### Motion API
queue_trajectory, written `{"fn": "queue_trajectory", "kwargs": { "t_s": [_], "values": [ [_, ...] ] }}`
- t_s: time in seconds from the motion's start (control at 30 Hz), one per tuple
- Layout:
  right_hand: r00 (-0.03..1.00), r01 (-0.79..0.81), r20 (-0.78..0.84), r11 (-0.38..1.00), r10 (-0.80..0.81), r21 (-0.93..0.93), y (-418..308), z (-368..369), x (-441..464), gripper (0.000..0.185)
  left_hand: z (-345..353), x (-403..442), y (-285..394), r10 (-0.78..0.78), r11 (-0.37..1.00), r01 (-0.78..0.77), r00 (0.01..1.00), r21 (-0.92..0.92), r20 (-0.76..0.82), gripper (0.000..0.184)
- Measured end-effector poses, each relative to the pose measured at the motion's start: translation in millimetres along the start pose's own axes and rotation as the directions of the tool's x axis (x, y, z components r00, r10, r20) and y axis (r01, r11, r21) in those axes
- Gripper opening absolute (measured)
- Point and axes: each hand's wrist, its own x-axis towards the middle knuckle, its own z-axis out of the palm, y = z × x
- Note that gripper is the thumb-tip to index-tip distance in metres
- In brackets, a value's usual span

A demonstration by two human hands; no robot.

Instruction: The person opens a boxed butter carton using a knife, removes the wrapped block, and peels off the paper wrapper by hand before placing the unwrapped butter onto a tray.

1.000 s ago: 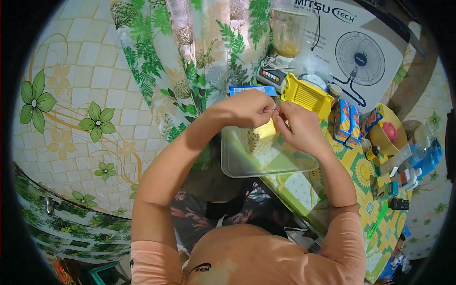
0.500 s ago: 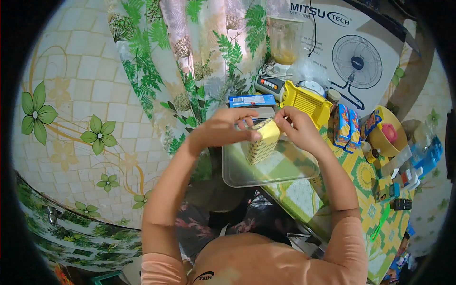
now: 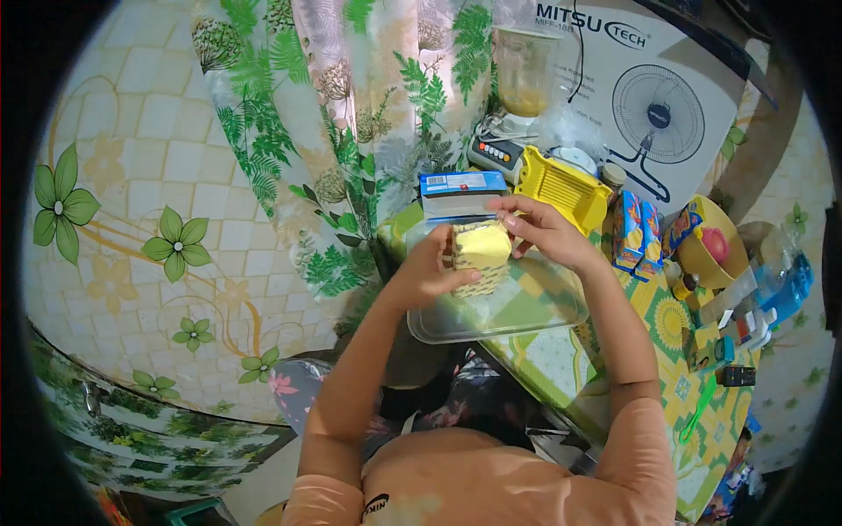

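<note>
A yellow block [image 3: 482, 252], which looks like cheese, stands upright in a dark-printed wrapper [image 3: 474, 283], its smooth yellow top showing. My left hand [image 3: 431, 273] grips the block from the left, thumb across the front. At the block's upper right edge, the fingers of my right hand [image 3: 537, 230] are bent in against the wrapper; their exact hold is partly hidden. Beneath the block is a clear plastic container or lid [image 3: 548, 309] with rounded corners. Just behind my hands sits a blue and white box [image 3: 463, 184].
A yellow slotted plastic rack [image 3: 563, 188] and a blender [image 3: 526, 74] stand behind. On the right of the patterned table [image 3: 645, 337] are blue packets [image 3: 638, 232], a yellow bowl [image 3: 715, 259], bottles and a green utensil [image 3: 699, 408]. A large fan box [image 3: 649, 105] leans at the back.
My left hand has shifted from the block's top to its left side. My right fingers have moved slightly at the top edge, and more of the smooth yellow top shows.
</note>
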Motion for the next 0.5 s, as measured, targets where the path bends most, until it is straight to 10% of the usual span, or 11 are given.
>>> {"fn": "queue_trajectory", "kwargs": {
  "t_s": [0.17,0.27,0.47,0.5],
  "values": [
    [0.998,0.067,-0.019,0.996,-0.068,-0.057,3,0,2,0.023,-23,8,20,-0.106,0.983,0.083,0.985,0.165,0.137,0.083],
    [0.981,0.13,-0.113,0.961,-0.161,-0.243,7,3,3,0.021,-2,3,28,-0.055,0.98,0.048,0.998,-0.195,-0.031,0.103],
    [0.901,0.152,-0.282,0.849,-0.329,-0.506,-4,27,-4,0.019,43,-1,-17,0.229,0.846,-0.003,0.905,0.532,-0.359,0.125],
    [0.891,0.158,-0.289,0.837,-0.349,-0.524,-9,32,-7,0.02,47,1,-18,0.174,0.903,0.007,0.909,0.43,-0.379,0.122]
  ]
}}
